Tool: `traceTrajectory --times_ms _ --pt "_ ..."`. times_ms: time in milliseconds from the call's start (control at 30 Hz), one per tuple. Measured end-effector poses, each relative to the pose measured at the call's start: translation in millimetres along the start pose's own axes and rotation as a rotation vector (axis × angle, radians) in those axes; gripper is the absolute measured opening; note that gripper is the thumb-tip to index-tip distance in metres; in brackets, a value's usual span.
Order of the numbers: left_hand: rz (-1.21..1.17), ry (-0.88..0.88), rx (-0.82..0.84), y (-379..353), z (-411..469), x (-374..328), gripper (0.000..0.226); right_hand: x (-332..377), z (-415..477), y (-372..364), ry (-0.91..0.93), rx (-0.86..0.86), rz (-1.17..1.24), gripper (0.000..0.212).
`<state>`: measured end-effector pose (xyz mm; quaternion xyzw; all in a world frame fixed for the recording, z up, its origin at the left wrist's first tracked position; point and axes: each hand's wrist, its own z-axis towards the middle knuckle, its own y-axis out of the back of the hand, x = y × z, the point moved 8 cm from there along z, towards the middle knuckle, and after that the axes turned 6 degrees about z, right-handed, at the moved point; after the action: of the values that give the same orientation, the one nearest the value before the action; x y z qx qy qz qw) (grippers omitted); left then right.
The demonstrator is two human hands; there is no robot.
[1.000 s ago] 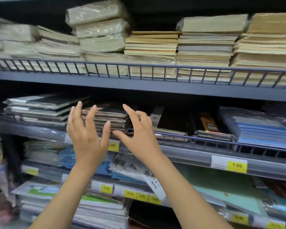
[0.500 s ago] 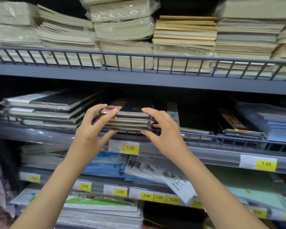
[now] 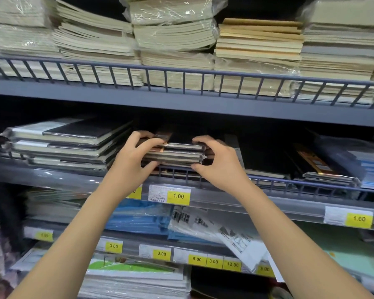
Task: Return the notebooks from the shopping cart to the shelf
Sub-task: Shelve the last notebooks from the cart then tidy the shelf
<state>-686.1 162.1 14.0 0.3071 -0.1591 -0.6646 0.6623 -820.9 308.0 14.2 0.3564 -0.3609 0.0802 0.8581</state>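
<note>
The grey steel shelving (image 3: 181, 106) fills the view, each level fronted by a low wire rail. The landmark is the yellow "1.00" price label (image 3: 178, 196) on the middle level's clear plastic strip. High above the label lie flat stacks of cream paper pads (image 3: 259, 50), matte and soft-edged, some in crinkled clear film. Up and left of the label sits a pile of large film-wrapped black-and-white notebooks (image 3: 63, 143), glossy and slightly fanned. Far right of it are blue-edged packs in hazy plastic (image 3: 367, 167).

Directly above the label, on the middle level just behind the rail, rests the small stack of dark-covered, shiny-wrapped notebooks (image 3: 179, 155). The left hand (image 3: 130, 167) clamps its left end, fingers curled over the top and thumb beneath; the right hand (image 3: 220, 167) grips the right end likewise.

The recess behind the stack is black, the cover design is unreadable, and the stack's ends are hidden by fingers.
</note>
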Motion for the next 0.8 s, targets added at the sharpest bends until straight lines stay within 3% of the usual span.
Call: traceTrajectory --times_ms 200,500,800 --pt "-0.077 0.041 0.016 -0.8 -6.8 7.0 0.043 -5.2 -4.6 -2.1 -0.023 0.063 -0.008 0.047" --pt "-0.096 0.272 0.116 -10.1 1.7 24.7 0.059 -4.9 0.6 -4.2 -0.067 0.007 -0.033 0.049" --pt "-0.139 0.342 0.122 -13.1 5.0 26.9 0.042 -9.5 -3.7 -0.3 -0.127 -0.141 0.052 0.047"
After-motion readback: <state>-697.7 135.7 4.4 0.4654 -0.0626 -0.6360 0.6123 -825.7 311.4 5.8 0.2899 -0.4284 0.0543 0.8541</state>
